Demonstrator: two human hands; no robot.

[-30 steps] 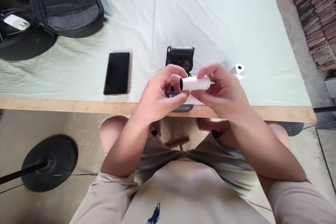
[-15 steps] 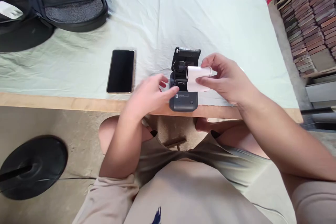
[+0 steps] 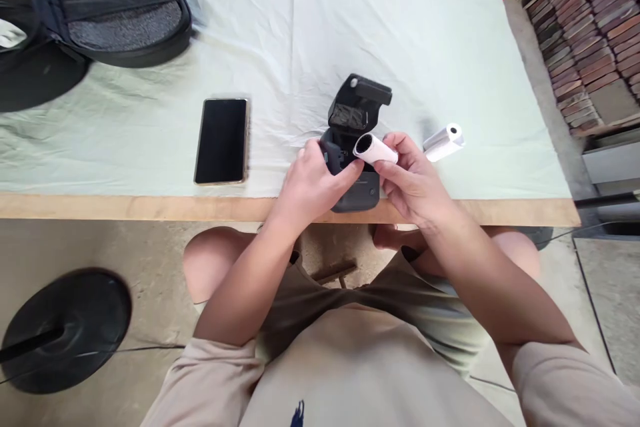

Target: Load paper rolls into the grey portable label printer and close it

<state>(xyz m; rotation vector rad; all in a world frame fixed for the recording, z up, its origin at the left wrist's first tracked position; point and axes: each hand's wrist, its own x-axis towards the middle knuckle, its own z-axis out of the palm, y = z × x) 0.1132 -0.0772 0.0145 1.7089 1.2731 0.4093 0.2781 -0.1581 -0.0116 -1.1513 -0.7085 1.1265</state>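
Note:
A small black portable printer [image 3: 356, 201] lies at the table's front edge with its lid [image 3: 361, 97] raised. My left hand [image 3: 315, 181] is closed round the printer's left side, its thumb reaching over to the near end of a white paper roll [image 3: 384, 152]. That roll is pinched between the thumb and fingers of my right hand [image 3: 411, 180]. It is tilted just above the printer's open compartment, its dark hollow core facing left. To the right, a second paper roll [image 3: 444, 142] rests on the cloth.
A phone [image 3: 223, 141] with a dark screen lies left of the printer. At the far left stands an open black case [image 3: 117, 10] with a white object inside. The pale cloth [image 3: 265, 33] covers the table up to its wooden edge [image 3: 150, 208]. Stacked bricks [image 3: 583, 33] are beyond the right side.
My left hand has closed on the printer's side, and the printer has turned slightly. The right hand has lowered and tilted the paper roll. The second roll has come into view.

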